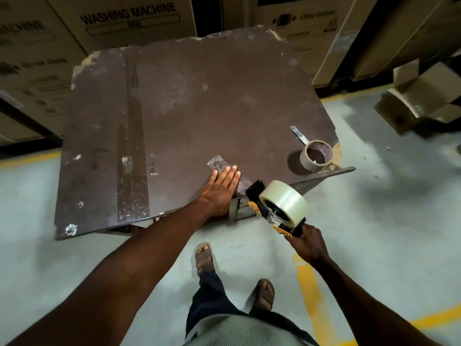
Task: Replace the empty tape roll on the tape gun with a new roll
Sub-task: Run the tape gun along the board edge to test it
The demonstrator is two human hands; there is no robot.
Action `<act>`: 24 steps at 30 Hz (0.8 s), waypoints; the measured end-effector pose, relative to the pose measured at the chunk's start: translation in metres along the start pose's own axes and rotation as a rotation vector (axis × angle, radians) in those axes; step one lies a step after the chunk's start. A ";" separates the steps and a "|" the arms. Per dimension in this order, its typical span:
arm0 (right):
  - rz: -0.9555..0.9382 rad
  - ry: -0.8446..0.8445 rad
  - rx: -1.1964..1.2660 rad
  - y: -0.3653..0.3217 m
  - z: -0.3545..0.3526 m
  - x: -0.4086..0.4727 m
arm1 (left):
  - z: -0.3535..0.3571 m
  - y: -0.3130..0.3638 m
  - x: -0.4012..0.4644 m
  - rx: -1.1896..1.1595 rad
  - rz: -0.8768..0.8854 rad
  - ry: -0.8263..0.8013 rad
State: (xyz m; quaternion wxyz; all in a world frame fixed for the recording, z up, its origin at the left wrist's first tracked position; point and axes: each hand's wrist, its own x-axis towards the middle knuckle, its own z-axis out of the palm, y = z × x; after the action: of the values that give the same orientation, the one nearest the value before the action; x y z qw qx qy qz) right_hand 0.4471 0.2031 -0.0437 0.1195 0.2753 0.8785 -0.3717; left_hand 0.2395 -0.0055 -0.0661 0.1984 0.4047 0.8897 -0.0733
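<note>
A full roll of clear tape (287, 202) sits on the black and yellow tape gun (257, 193), which hangs just off the table's near edge. My right hand (309, 242) grips the gun's handle from below. A strip of clear tape (219, 166) runs from the gun's front onto the brown table (174, 108). My left hand (222, 188) lies flat on that strip with straight fingers, pressing it down. The empty cardboard tape core (316, 156) stands on the table's near right corner.
A thin metal blade (299, 134) lies just behind the empty core. Large cardboard cartons (129, 18) stand behind and to the left of the table. Folded cardboard boxes (419, 106) lie on the floor at right. My feet (204, 255) stand on grey floor with yellow lines.
</note>
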 end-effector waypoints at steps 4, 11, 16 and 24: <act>0.005 -0.002 0.034 0.007 -0.001 0.001 | 0.001 0.001 0.003 -0.002 -0.004 -0.012; 0.002 0.003 0.034 0.022 0.001 0.006 | -0.001 0.001 -0.001 0.050 0.093 -0.022; 0.002 -0.021 -0.077 0.040 -0.004 0.001 | -0.004 0.006 -0.002 0.079 0.080 -0.015; 0.061 -0.041 -0.013 0.037 -0.004 0.003 | 0.005 0.013 0.002 0.201 0.180 0.073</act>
State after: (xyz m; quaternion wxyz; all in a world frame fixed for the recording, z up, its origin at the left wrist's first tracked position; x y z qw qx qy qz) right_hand 0.4661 0.2282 -0.0641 0.1506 0.2935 0.8694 -0.3679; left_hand 0.2490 0.0029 -0.0717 0.1299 0.5031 0.8446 -0.1291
